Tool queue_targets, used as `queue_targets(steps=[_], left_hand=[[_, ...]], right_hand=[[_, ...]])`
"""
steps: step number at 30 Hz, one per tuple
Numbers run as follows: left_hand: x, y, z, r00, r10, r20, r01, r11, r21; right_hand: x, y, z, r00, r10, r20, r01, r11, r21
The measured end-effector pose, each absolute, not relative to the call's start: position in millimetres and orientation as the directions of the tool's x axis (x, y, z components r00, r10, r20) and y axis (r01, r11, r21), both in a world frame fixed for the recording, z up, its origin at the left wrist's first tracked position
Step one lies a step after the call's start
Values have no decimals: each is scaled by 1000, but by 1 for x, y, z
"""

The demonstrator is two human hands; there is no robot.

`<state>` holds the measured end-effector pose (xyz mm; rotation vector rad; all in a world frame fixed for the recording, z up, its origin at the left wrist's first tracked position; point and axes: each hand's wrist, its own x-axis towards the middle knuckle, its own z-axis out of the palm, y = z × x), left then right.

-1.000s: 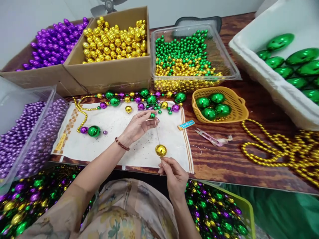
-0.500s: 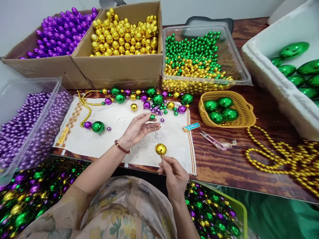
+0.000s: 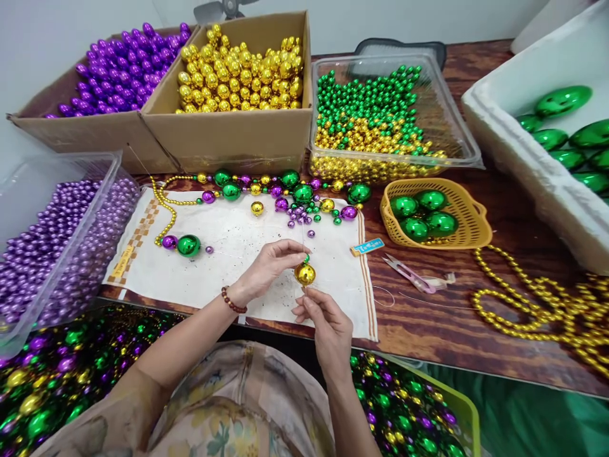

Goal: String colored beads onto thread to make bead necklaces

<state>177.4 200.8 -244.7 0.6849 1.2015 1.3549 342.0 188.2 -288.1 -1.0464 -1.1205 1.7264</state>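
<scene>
A small green bead is pinched by my left hand, just above a large gold bead. Both beads sit on a thin upright needle, whose tip points away from me. My right hand pinches the needle's lower end right below the gold bead. Beyond my hands, loose small purple beads and green beads lie on the white cloth. A strung garland of green, purple and gold beads runs along the cloth's far edge. One gold bead rests alone nearby.
Cardboard boxes of purple beads and gold beads stand at the back. Clear tubs hold small purple beads and green and gold ones. To the right are a yellow basket, pink snips and gold bead strands.
My left hand has slid the small green bead down the needle to the large gold bead. My right hand has moved slightly up and left.
</scene>
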Motion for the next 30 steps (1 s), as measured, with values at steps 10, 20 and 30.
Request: queue_targets(steps=[10,20,30], left_hand=[[118,269,-247,-411,889,202,831,274,485],[113,290,-268,-361,886,292,879,218,425],[142,212,-252,-376,798,471,370,-337,866]], right_hand=[[356,187,-301,-284,930,-233,-173,-289,-942],[361,182,-313,-296,931,-212,-159,-267,-951],[361,177,-315,-285,949,-135,-137,-179,-974]])
